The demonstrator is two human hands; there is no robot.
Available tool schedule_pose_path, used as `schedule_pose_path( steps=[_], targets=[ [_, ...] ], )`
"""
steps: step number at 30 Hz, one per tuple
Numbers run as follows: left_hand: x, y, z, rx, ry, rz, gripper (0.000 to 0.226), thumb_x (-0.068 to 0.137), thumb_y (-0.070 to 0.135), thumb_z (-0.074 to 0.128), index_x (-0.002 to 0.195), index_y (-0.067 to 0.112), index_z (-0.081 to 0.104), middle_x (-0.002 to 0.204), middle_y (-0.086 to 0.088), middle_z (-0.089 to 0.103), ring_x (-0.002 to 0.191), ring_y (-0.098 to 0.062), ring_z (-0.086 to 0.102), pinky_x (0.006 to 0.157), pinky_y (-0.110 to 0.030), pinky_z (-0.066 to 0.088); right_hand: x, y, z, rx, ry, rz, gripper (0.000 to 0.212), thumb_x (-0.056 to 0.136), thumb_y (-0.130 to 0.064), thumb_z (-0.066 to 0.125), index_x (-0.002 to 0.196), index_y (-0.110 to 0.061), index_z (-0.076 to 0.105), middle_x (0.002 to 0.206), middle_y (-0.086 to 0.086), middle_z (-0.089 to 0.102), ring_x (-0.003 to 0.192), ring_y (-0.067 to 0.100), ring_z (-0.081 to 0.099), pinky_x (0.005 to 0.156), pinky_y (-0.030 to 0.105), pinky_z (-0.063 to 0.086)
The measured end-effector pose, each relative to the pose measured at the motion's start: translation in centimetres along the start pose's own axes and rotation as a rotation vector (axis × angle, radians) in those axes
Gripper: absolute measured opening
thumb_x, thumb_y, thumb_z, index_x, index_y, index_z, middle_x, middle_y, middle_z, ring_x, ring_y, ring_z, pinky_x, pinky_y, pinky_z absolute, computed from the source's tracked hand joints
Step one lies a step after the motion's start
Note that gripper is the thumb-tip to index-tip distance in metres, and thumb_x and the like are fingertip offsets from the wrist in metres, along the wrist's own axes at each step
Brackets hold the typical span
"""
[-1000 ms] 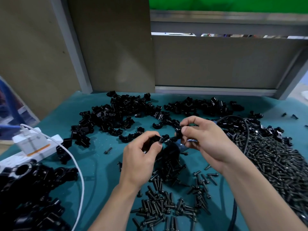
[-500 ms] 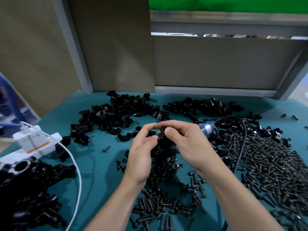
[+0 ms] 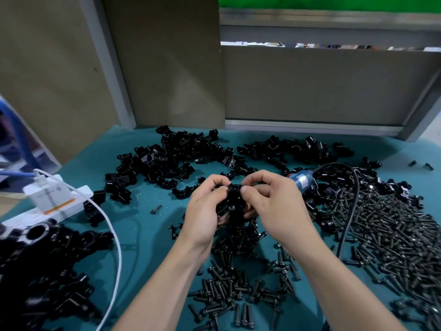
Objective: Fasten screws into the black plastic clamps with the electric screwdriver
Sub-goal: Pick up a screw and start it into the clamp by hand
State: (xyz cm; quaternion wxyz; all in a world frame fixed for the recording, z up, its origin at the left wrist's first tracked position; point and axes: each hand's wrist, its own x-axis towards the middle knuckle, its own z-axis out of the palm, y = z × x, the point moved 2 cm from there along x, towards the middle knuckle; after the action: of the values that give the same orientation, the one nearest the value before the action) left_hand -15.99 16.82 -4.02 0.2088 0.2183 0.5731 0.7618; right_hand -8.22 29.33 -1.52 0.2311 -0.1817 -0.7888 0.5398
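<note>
Both hands meet over the middle of the teal table. My left hand and my right hand together pinch a black plastic clamp between thumbs and curled fingers. Whether a screw sits in the clamp is hidden by the fingers. The blue electric screwdriver lies on the table just behind my right hand, its black cord looping to the right. Loose black screws lie below my hands, and a big screw pile spreads on the right.
Heaps of black clamps lie at the back of the table, and bigger black parts sit at the front left. A white power strip with a charger and a white cable lie on the left. Brown panels wall the back.
My hands, apart one second ago with a small part in each, have come together on one clamp. The blue screwdriver has come into sight behind my right hand.
</note>
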Motion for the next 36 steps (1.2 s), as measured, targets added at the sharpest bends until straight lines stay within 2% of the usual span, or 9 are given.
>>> schedule_pose_path(
  steps=[5, 9, 12, 14, 18, 23, 29, 33, 36],
  targets=[
    [-0.1, 0.0, -0.3, -0.049, -0.009, -0.023, 0.025, 0.101, 0.017, 0.048, 0.083, 0.026, 0.062, 0.079, -0.001, 0.058, 0.065, -0.012, 0.049, 0.056, -0.022, 0.038, -0.3, 0.5, 0.9, 0.139, -0.055, 0.047, 0.038, 0.083, 0.002, 0.079, 0.105, -0.03, 0.076, 0.095, -0.009, 0.079, 0.088, 0.008, 0.073, 0.081, 0.026, 0.06],
    [-0.1, 0.0, -0.3, -0.1, -0.016, -0.048, 0.029, 0.102, 0.013, 0.048, 0.084, 0.026, 0.067, 0.087, -0.004, 0.064, 0.071, -0.012, 0.054, 0.059, -0.022, 0.04, -0.3, 0.6, 0.5, 0.422, 0.0, 0.062, 0.044, 0.072, 0.016, 0.082, 0.094, -0.021, 0.08, 0.087, -0.002, 0.077, 0.078, 0.011, 0.065, 0.078, 0.024, 0.059],
    [-0.1, 0.0, -0.1, -0.067, -0.027, -0.052, 0.021, 0.096, 0.016, 0.052, 0.081, 0.024, 0.065, 0.086, -0.003, 0.067, 0.073, -0.013, 0.06, 0.06, -0.021, 0.044, -0.2, 0.4, 0.1, 0.408, -0.003, 0.001, 0.047, 0.069, 0.021, 0.081, 0.086, -0.023, 0.081, 0.089, 0.0, 0.078, 0.078, 0.012, 0.067, 0.077, 0.025, 0.06],
    [-0.1, -0.2, 0.0, -0.055, -0.035, -0.053, 0.012, 0.091, 0.02, 0.055, 0.084, 0.02, 0.064, 0.091, -0.011, 0.068, 0.084, -0.021, 0.065, 0.072, -0.031, 0.047, -0.3, 0.2, 0.0, 0.418, -0.042, -0.017, 0.047, 0.068, 0.022, 0.08, 0.086, -0.021, 0.081, 0.091, 0.003, 0.079, 0.083, 0.013, 0.072, 0.075, 0.023, 0.058],
    [-0.1, -0.7, -0.3, -0.006, -0.028, -0.039, 0.013, 0.094, 0.019, 0.052, 0.086, 0.01, 0.058, 0.087, -0.01, 0.061, 0.081, -0.021, 0.057, 0.074, -0.036, 0.046, -0.3, 0.5, 0.0, 0.443, -0.07, 0.006, 0.043, 0.067, 0.021, 0.082, 0.087, -0.018, 0.082, 0.092, 0.008, 0.08, 0.085, 0.017, 0.076, 0.074, 0.022, 0.058],
    [-0.1, -0.6, -0.5, 0.016, -0.05, -0.043, 0.016, 0.095, 0.018, 0.052, 0.082, 0.02, 0.062, 0.082, -0.004, 0.061, 0.071, -0.013, 0.056, 0.062, -0.023, 0.045, -0.2, 0.1, -0.3, 0.385, -0.083, 0.018, 0.042, 0.064, 0.015, 0.087, 0.081, -0.024, 0.084, 0.087, 0.006, 0.08, 0.081, 0.013, 0.077, 0.071, 0.021, 0.059],
    [0.0, -0.4, -0.7, -0.004, -0.02, -0.086, 0.008, 0.087, 0.021, 0.057, 0.082, 0.019, 0.062, 0.078, -0.006, 0.056, 0.065, -0.015, 0.048, 0.058, -0.029, 0.033, -0.4, 0.3, 0.2, 0.339, -0.086, 0.039, 0.041, 0.06, 0.002, 0.094, 0.086, -0.028, 0.083, 0.083, 0.006, 0.08, 0.078, 0.017, 0.078, 0.071, 0.026, 0.061],
    [0.0, -0.4, -0.5, -0.04, -0.019, -0.165, 0.03, 0.1, 0.009, 0.046, 0.078, 0.019, 0.063, 0.066, -0.001, 0.049, 0.053, -0.011, 0.038, 0.048, -0.025, 0.025, -0.7, 0.4, 0.7, 0.213, -0.001, 0.026, 0.04, 0.064, -0.008, 0.097, 0.087, -0.038, 0.082, 0.09, -0.007, 0.081, 0.087, 0.011, 0.078, 0.081, 0.031, 0.062],
    [0.0, -0.4, 0.0, -0.13, -0.036, -0.256, 0.035, 0.102, 0.009, 0.042, 0.079, 0.02, 0.066, 0.06, 0.004, 0.045, 0.048, -0.008, 0.035, 0.041, -0.02, 0.026, -0.9, 0.2, 0.6, 0.164, 0.034, -0.014, 0.04, 0.066, -0.011, 0.097, 0.082, -0.043, 0.08, 0.089, -0.018, 0.079, 0.088, 0.002, 0.076, 0.08, 0.018, 0.06]
  ],
)
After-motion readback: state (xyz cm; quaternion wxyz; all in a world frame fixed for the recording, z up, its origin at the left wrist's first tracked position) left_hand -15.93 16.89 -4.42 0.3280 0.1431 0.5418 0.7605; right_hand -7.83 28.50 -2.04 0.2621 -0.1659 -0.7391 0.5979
